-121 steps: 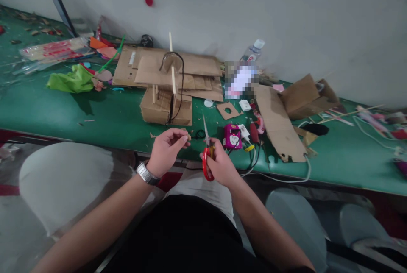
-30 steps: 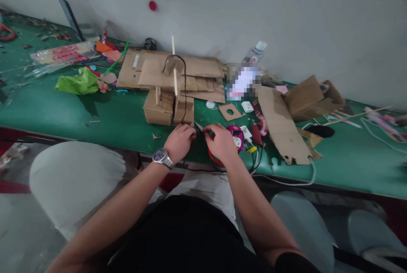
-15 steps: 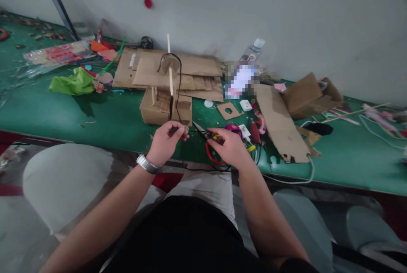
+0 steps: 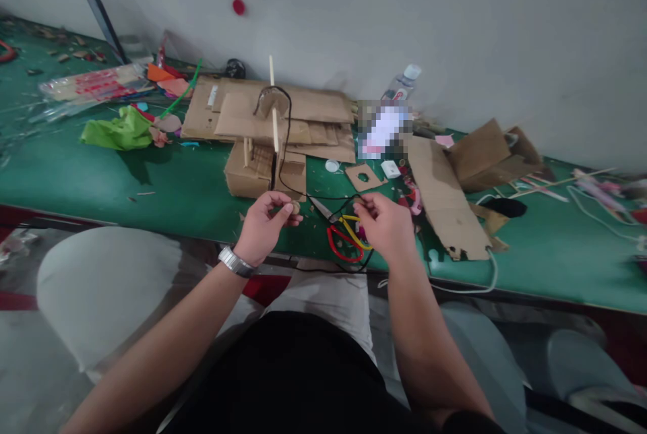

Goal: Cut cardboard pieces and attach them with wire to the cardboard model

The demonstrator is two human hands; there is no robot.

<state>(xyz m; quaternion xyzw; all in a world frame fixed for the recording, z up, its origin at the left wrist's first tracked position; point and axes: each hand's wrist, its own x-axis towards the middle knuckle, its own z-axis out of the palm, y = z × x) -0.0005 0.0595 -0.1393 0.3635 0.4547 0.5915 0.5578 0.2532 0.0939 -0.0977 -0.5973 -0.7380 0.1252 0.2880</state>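
My left hand [image 4: 267, 224], with a metal watch at its wrist, pinches a small brown piece [image 4: 296, 207] that looks like cardboard. Thumb and fingers of my right hand [image 4: 385, 224] close on a black cord [image 4: 323, 197]. That cord runs back to a cardboard disc [image 4: 271, 104] on a pale wooden stick [image 4: 275, 131]. Below the disc stands a small cardboard box [image 4: 246, 176] with short sticks on it. Scissors [image 4: 346, 243] with a red and a yellow handle loop lie between my hands, the cord passing over them.
Flat cardboard sheets [image 4: 323, 110] lie behind the box. On the right are a long cardboard strip [image 4: 445, 191] and an open carton [image 4: 485, 158]. A bottle [image 4: 402, 87] is near the wall, green crumpled material [image 4: 118, 129] at left. The green table's [image 4: 176, 198] front edge is close.
My right hand has moved right from over the scissors, drawing the cord out sideways. More of the scissors' handles show now. My left hand has hardly moved.
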